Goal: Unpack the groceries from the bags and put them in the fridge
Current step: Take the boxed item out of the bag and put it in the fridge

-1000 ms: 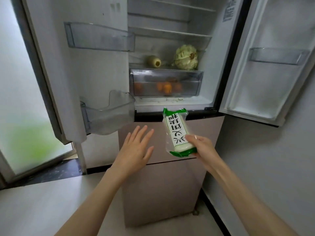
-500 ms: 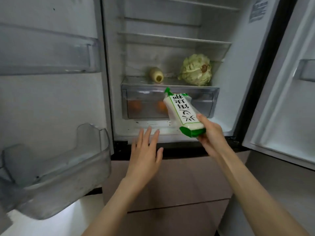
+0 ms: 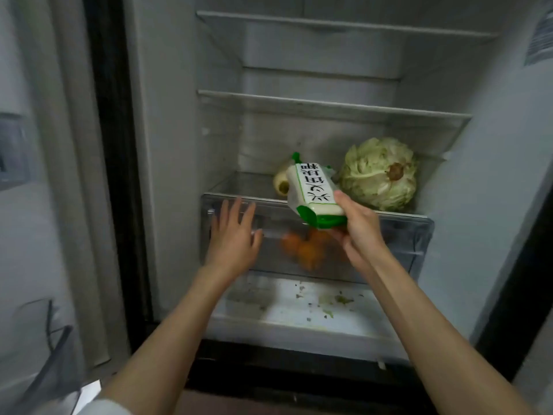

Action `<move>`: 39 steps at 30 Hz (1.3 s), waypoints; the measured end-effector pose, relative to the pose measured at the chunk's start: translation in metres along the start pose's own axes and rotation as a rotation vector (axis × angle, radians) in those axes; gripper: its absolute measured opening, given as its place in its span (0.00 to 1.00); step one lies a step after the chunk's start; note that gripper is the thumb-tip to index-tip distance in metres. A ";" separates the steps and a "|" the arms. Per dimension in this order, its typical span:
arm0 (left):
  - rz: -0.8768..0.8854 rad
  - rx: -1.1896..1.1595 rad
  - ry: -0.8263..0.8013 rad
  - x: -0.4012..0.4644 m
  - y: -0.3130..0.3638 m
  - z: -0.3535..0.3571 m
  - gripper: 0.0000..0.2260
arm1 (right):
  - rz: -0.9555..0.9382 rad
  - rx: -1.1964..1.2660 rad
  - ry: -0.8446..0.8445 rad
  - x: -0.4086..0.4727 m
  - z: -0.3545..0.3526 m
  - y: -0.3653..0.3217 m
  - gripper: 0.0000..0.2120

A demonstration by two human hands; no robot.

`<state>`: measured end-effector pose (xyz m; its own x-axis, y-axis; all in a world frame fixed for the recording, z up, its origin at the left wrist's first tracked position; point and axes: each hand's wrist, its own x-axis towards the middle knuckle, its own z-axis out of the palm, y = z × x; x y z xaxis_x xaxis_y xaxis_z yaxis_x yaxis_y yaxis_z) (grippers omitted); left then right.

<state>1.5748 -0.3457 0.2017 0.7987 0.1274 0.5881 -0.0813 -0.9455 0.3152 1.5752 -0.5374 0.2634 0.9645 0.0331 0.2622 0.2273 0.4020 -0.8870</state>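
Nearest, below the clear plastic crisper drawer [image 3: 398, 238]: white fridge floor [image 3: 287, 307] speckled with green and dark crumbs. Left hand [image 3: 235, 235] flat against the drawer front, fingers straight and spread, holding nothing. Right hand [image 3: 357, 223] just beside it to the right, thumb on top and fingers curled underneath, pinching the lower green end of a white plastic-wrapped packet with green ends [image 3: 311, 191]. Packet tilted, far end raised over the glass shelf capping the drawer. White label with bold black Chinese characters on the packet, upside down from here, not legible enough to quote. Behind the drawer front, blurred: round orange fruits [image 3: 305, 250]. On the shelf above the drawer, a pale cut-ended vegetable [image 3: 281, 184] half hidden behind the packet; right of it, a pale green cabbage head [image 3: 380, 172] with brown stem facing out. Higher up, two glass shelves [image 3: 329, 106]. Sticker with print on the fridge's right wall [image 3: 540, 40], too blurred to read.
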 end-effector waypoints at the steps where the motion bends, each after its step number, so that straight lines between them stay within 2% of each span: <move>1: -0.010 0.038 -0.012 0.011 -0.005 0.000 0.26 | 0.001 0.001 -0.041 0.007 0.005 0.001 0.07; 4: -0.046 0.107 -0.081 0.034 -0.020 -0.001 0.27 | 0.014 0.005 -0.119 0.030 0.030 0.005 0.07; 9: -0.035 0.194 -0.161 0.046 -0.038 0.004 0.28 | 0.098 -0.046 -0.104 0.070 0.082 0.016 0.10; 13: 0.022 0.109 -0.049 0.041 -0.045 0.008 0.27 | 0.175 -0.107 -0.051 0.095 0.109 0.038 0.05; 16: 0.040 0.006 0.056 0.036 -0.052 0.012 0.26 | 0.215 -0.117 0.039 0.112 0.122 0.046 0.07; 18: 0.043 -0.005 0.089 0.036 -0.054 0.014 0.26 | 0.231 -0.178 0.049 0.120 0.131 0.049 0.10; 22: 0.073 0.043 0.126 0.038 -0.056 0.015 0.24 | 0.264 -0.208 0.049 0.131 0.143 0.057 0.06; 24: 0.092 0.069 0.138 0.038 -0.059 0.014 0.23 | 0.197 -0.341 0.042 0.136 0.144 0.062 0.08; 26: 0.090 0.082 0.143 0.040 -0.060 0.014 0.22 | 0.068 -0.598 0.005 0.133 0.141 0.063 0.19; 28: 0.080 0.096 0.157 0.041 -0.058 0.015 0.22 | -0.045 -0.795 -0.047 0.132 0.134 0.065 0.24; 34: 0.072 0.096 0.195 0.044 -0.056 0.015 0.20 | -0.279 -1.188 -0.172 0.136 0.123 0.071 0.13; 39: 0.063 0.081 0.172 0.044 -0.057 0.016 0.20 | -0.391 -1.417 -0.205 0.148 0.136 0.084 0.12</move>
<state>1.6241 -0.2912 0.1984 0.6795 0.1096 0.7255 -0.0741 -0.9735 0.2165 1.7185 -0.3746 0.2787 0.8046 0.3092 0.5070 0.5167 -0.7853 -0.3410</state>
